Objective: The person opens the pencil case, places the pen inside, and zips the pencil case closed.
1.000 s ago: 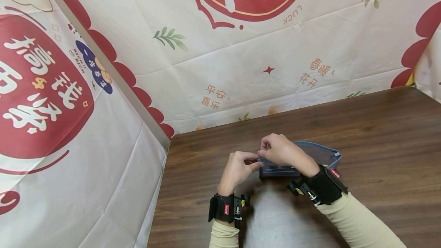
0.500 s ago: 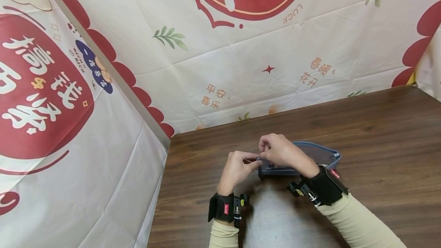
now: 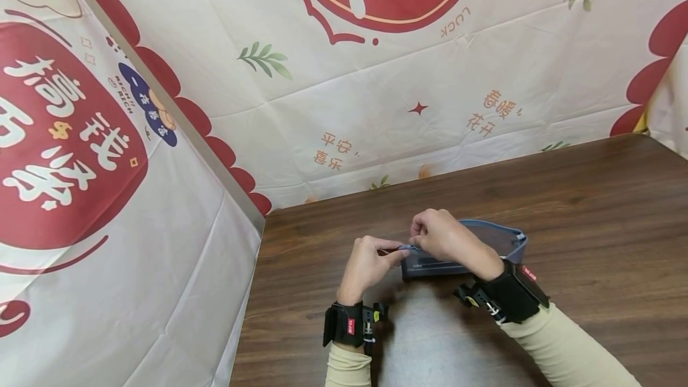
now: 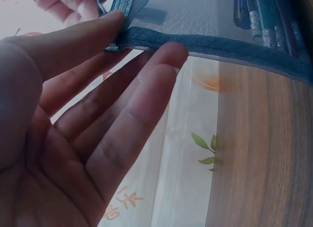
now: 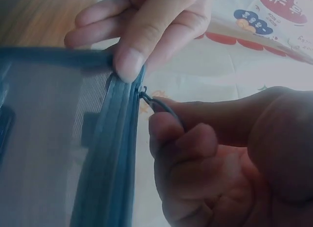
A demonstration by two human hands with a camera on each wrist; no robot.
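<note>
A blue-edged mesh pencil case (image 3: pixel 430 267) lies on the table, its far right end gaping at the top. My left hand (image 3: pixel 368 264) pinches its left corner between thumb and fingers. In the right wrist view the blue zipper (image 5: pixel 110 129) runs up to that corner, where my left thumb presses. My right hand (image 3: pixel 443 236) pinches a looped cord zipper pull (image 5: pixel 166 109) between thumb and curled forefinger, close beside the corner. Through the mesh in the left wrist view, several pens (image 4: pixel 264 21) show inside.
The brown wood-grain table (image 3: pixel 591 214) spreads around the pencil case. A printed white cloth (image 3: pixel 322 94) hangs along the back edge, and another cloth panel (image 3: pixel 177 267) stands at the left. Both wrists wear black camera straps (image 3: pixel 344 324).
My right hand has shifted slightly right, away from the left hand, and more of the zippered edge shows between them. The left hand stays nearly still at the corner.
</note>
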